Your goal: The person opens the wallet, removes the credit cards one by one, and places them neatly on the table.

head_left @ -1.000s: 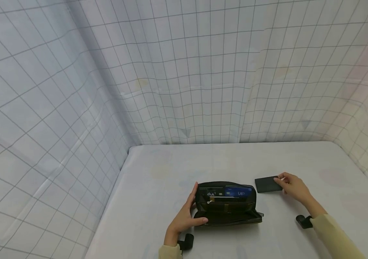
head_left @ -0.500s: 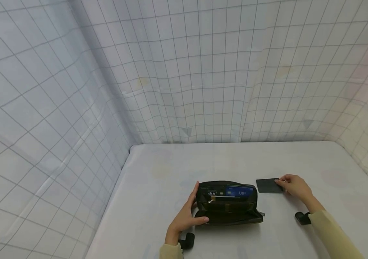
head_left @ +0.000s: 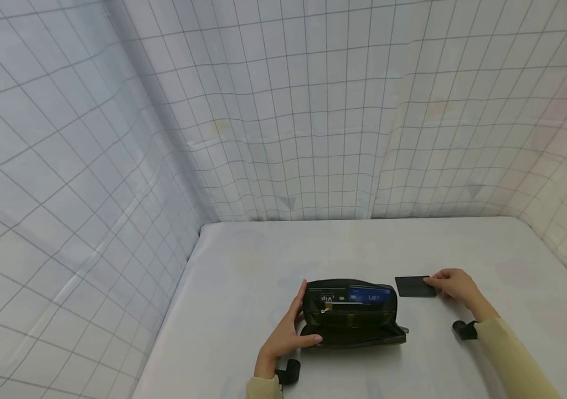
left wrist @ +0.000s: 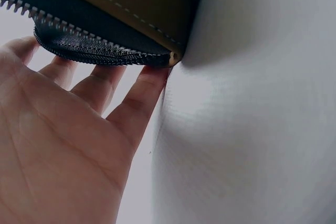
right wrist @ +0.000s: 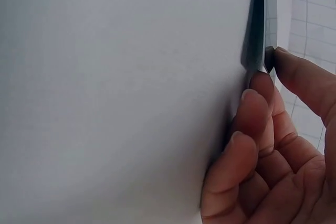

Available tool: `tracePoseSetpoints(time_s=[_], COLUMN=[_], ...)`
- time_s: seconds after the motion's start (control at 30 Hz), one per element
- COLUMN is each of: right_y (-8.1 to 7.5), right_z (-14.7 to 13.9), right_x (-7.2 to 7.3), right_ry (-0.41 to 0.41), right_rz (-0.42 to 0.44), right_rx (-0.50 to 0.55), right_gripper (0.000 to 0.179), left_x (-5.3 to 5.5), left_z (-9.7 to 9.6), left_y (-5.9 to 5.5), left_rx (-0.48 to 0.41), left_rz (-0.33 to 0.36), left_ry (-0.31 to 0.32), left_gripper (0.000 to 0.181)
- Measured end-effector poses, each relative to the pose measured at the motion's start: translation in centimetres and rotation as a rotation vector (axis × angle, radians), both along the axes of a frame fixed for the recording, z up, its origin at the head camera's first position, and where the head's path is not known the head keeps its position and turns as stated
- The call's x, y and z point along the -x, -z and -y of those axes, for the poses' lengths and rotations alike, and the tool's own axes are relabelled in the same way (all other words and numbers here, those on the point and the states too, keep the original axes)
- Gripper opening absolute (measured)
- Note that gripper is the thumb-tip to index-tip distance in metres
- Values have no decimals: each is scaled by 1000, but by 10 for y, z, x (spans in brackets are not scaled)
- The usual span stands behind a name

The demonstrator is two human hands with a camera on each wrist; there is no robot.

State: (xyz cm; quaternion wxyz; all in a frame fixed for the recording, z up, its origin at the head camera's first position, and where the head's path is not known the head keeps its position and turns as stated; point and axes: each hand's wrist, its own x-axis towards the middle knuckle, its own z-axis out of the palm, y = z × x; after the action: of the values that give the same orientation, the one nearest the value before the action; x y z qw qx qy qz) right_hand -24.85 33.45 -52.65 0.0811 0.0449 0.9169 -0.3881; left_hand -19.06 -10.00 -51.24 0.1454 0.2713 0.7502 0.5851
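A dark zip-around wallet (head_left: 350,320) lies unzipped and spread open on the white table, with a brown stitched outside in the left wrist view. In its upper half sit a black card (head_left: 324,297) with upside-down "Vip" lettering and a blue VIP card (head_left: 369,295). My left hand (head_left: 281,336) holds the wallet's left end, thumb over the lower flap; its fingers (left wrist: 102,80) touch the zip side. To the right, my right hand (head_left: 455,285) pinches a thin dark card (head_left: 410,286) by its right end, between thumb and fingertips, close over the table.
The white table (head_left: 243,266) runs back to a grid-patterned white curtain (head_left: 308,122), which also hangs at the left and right sides. A zip tail (head_left: 403,329) sticks out at the wallet's right end. Each wrist carries a small black camera.
The dark card and my right hand have shifted very slightly toward me and right, the card turning a little straighter. My left hand and the wallet have hardly moved.
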Motion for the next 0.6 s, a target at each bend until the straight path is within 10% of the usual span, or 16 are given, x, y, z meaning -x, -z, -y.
tracePoseSetpoints(time_s=[0.6], right_y=[2], right_z=[0], right_x=[1], right_ry=[23], right_rz=[2], right_rx=[-4], right_gripper=[32], left_x=[1], left_z=[-1], left_y=[2], left_rx=[5], left_rz=[-26], left_ry=[-14], left_gripper=[104])
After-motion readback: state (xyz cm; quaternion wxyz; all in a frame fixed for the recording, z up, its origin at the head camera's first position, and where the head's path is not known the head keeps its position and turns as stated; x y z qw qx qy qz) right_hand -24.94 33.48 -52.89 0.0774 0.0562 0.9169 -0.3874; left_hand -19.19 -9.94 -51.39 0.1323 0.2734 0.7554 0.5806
